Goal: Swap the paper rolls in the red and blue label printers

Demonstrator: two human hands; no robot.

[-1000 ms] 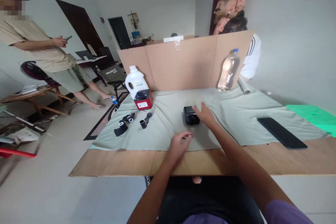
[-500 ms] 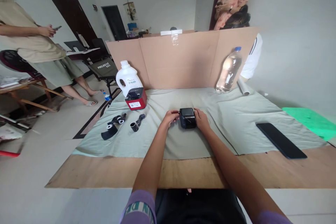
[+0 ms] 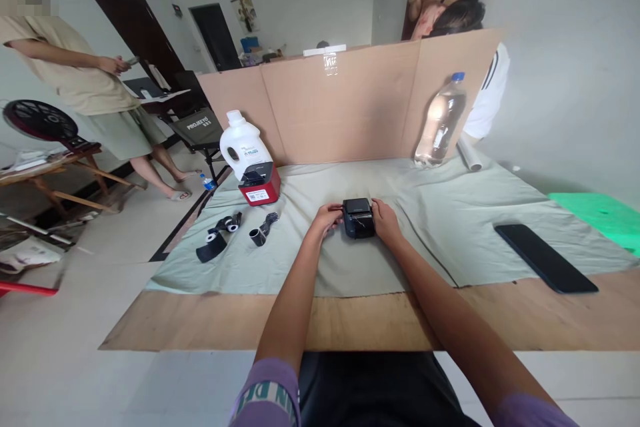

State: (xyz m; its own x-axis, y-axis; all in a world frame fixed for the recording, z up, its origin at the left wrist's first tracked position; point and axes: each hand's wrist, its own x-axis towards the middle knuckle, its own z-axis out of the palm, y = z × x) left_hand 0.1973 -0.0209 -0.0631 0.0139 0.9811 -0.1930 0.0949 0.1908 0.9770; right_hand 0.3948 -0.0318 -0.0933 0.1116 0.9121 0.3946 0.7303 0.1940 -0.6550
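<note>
A small black box-shaped device point(image 3: 358, 217) sits on the pale green cloth point(image 3: 320, 260) in the middle of the table. My left hand point(image 3: 327, 218) grips its left side with curled fingers. Against its right side presses my right hand point(image 3: 385, 219), fingers wrapped round the edge. Both forearms reach forward from the near table edge.
To the left lie black tape rolls point(image 3: 219, 238) and a small black spool point(image 3: 261, 230), a red device point(image 3: 259, 186) and a white jug point(image 3: 241, 141). A clear bottle point(image 3: 440, 121) stands before the cardboard screen point(image 3: 350, 100). A black phone point(image 3: 545, 257) lies right. People stand at left and behind.
My left hand came forward from near the table edge to the device's left side. My right hand went from resting on its right side to gripping it. The view shifted slightly.
</note>
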